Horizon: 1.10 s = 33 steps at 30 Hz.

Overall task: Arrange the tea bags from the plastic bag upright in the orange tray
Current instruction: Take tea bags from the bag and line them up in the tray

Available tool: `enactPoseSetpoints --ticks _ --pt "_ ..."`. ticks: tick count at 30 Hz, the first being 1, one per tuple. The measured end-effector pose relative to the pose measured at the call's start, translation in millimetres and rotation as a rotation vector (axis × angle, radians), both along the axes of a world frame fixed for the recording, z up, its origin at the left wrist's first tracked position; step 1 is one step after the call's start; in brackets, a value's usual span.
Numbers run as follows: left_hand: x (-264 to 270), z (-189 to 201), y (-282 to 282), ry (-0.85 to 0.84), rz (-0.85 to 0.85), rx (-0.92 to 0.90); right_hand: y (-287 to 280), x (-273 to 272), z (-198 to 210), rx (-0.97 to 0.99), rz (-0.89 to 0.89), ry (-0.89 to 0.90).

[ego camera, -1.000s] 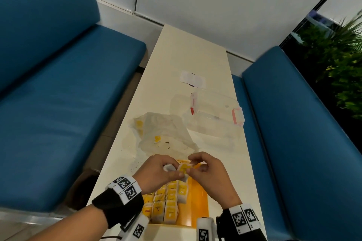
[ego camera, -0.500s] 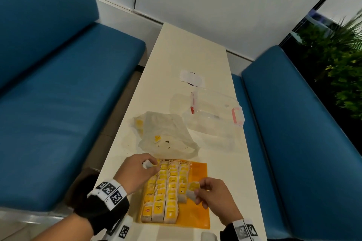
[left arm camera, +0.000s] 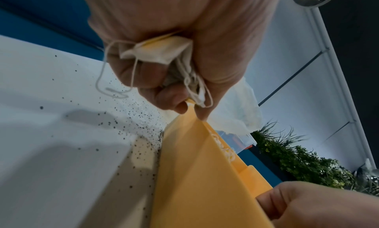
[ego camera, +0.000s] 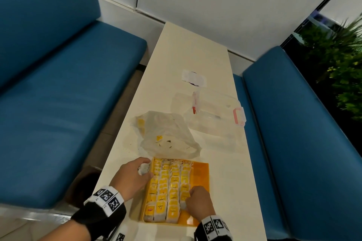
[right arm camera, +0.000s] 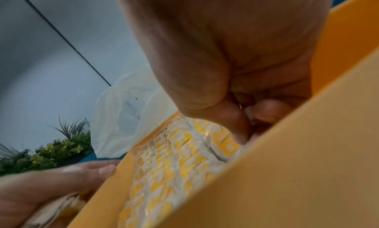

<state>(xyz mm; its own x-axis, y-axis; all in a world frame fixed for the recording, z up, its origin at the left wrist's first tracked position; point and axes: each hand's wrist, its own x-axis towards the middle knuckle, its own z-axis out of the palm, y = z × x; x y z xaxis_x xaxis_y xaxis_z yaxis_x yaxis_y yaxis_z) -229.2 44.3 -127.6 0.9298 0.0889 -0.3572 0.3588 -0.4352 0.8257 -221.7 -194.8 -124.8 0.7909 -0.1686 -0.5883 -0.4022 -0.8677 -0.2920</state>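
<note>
Item, my left hand: fingers clenched round a small bunch of tea bags, white paper with yellow tags, strings dangling loose; fingertips touch the left rim of the orange tray near its far corner.

Item, my right hand: down inside the tray at the near end of the rightmost row, thumb and fingers pinching a tea bag there; the wrist view is blurred, so the hold is judged mainly from the head view.

Item, tea bags in the tray: four rows running front to back, standing upright and packed close, yellow tags up. A strip of bare orange floor runs along the tray's right side.

Item, plastic bag: crumpled and translucent, lying just beyond the tray's far edge; a few yellow-tagged tea bags show through it.

Item, clear plastic container: red clasps, beyond and to the right of the bag.

Item, tabletop: pale and long, dusted with dark specks to the left of the tray.

Item, blue benches: one along each side.
</note>
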Motion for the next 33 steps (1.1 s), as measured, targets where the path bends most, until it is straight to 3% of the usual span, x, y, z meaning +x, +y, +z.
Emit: enactPoseSetpoints --ticks 7,17,19,22,26,30,33 --pt "-1 5 1 0.000 -0.034 -0.053 9 -2 3 0.013 -0.079 -0.089" --pt "2 10 6 0.050 -0.033 -0.022 17 0 9 0.023 -0.053 -0.146" --pt "5 19 9 0.073 0.030 -0.135 15 1 14 0.014 -0.060 -0.150" --pt "8 37 12 0.267 0.203 -0.532 12 5 26 0.011 -0.032 -0.240" --pt "15 56 7 0.460 0.353 -0.990 34 5 64 0.265 0.163 -0.485" --pt "19 64 -4 0.462 0.405 -1.109 60 -3 93 0.474 0.453 -0.518" --pt "20 65 -10 0.434 0.437 -1.152 68 -6 99 0.580 0.412 -0.473"
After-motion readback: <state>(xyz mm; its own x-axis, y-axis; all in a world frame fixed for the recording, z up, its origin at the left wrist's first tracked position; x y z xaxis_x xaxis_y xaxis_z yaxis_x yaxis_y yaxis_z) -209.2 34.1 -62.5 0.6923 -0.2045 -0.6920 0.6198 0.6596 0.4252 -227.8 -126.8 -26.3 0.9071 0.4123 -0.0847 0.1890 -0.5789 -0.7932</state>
